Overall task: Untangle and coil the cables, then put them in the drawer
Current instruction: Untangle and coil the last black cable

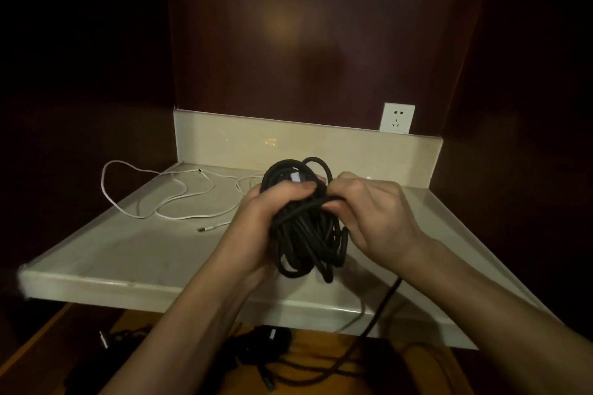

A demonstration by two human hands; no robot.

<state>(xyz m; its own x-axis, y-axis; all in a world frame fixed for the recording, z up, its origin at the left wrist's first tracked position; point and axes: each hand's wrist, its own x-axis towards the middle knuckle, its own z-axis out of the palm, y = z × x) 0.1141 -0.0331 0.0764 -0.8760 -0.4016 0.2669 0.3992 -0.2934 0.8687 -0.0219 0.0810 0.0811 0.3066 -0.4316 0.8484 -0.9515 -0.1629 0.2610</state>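
A thick bundle of coiled black cable [305,234] hangs above the pale countertop [128,253]. My left hand [256,228] grips the bundle from its left side, fingers wrapped over the top. My right hand [369,215] pinches a strand that crosses the bundle's middle. A loose tail of the black cable [385,301] drops off the counter's front edge toward the open wooden drawer [321,369] below. A thin white cable [179,199] lies loose and looping on the counter's left half, its plug [202,229] near the middle.
Dark cables and a plug [272,343] lie inside the drawer under the counter. A white wall socket [397,118] sits above the low backsplash at the right. Dark wooden walls enclose the niche on three sides.
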